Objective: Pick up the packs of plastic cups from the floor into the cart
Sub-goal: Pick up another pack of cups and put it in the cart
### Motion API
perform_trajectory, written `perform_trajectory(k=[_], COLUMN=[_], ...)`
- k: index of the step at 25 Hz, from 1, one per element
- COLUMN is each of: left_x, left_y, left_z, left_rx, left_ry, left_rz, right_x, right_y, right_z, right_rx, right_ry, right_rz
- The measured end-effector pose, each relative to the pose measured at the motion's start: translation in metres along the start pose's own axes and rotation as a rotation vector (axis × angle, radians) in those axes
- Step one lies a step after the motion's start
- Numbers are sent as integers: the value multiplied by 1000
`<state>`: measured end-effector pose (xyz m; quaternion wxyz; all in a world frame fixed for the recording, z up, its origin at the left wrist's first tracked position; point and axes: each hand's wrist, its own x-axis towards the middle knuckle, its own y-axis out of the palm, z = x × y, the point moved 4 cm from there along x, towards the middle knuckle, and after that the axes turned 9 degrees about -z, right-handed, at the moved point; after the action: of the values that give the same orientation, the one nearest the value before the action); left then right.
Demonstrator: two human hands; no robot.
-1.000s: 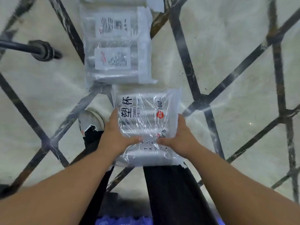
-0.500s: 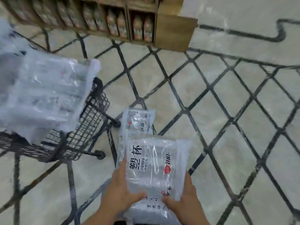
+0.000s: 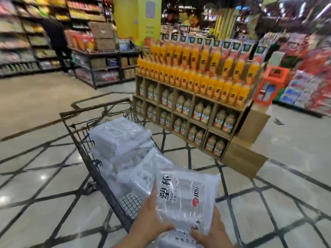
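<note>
A clear pack of plastic cups (image 3: pixel 186 199), printed with black characters and a small red dot, is held at the bottom of the view between both hands. The left hand (image 3: pixel 152 221) is pressed against the pack's left side, its thumb laid across the lower front of the wrapping. The right hand (image 3: pixel 213 231) is clamped on the lower right corner, with the thumb likewise on the front face. The pack is gripped from both sides and is carried in the air over the near right corner of the cart (image 3: pixel 100 174), its upper edge tilted away from the camera.

The cart is a dark wire basket seen from its near end, with its far rim toward the juice display (image 3: pixel 195 97). Inside it, further packs of cups (image 3: pixel 121 140) are piled: one bundle is stacked high against the far end, and others are leaned below it toward the near end, where a patch of bare wire mesh is left visible. Whether the held pack is touching the packs below it cannot be told.

The cart is stood on a pale tiled floor (image 3: pixel 35 176) crossed by dark diagonal lines. Beyond the cart's right side, a wooden stand is filled with orange bottles on top and paler bottles in the cubbies beneath. Blurred shelves (image 3: pixel 26 42) are seen along the far left.
</note>
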<state>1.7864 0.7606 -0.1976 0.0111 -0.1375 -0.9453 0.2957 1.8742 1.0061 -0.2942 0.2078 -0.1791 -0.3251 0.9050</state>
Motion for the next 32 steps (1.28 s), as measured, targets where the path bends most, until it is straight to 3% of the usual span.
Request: perform_trajectory(k=[3,7,11,13,23,27,32], left_x=[22,63,117,141,189,198,214], left_y=[-38,-77,-101,-108,-95,-79,-79], left_z=[21,67,100,115,161,174,189], left_rx=[-49,-48,-67,-63,66,99,87], left_ry=[-38,-73,-116,-149,-127,-213,-298], left_rz=[-80,-58,-107,-121,-19,76,76], right_x=[15,48,89,111,145,149,161], right_y=[3,56,88,107,154,155,174], right_z=[90,147,189,195,189,173,177], right_rx=[8,-56,-66,-98,-130,-168,-211], right_ry=[-127,-57,-18,-48,137,184,201], right_rz=[71,187,158,175,240,289,318])
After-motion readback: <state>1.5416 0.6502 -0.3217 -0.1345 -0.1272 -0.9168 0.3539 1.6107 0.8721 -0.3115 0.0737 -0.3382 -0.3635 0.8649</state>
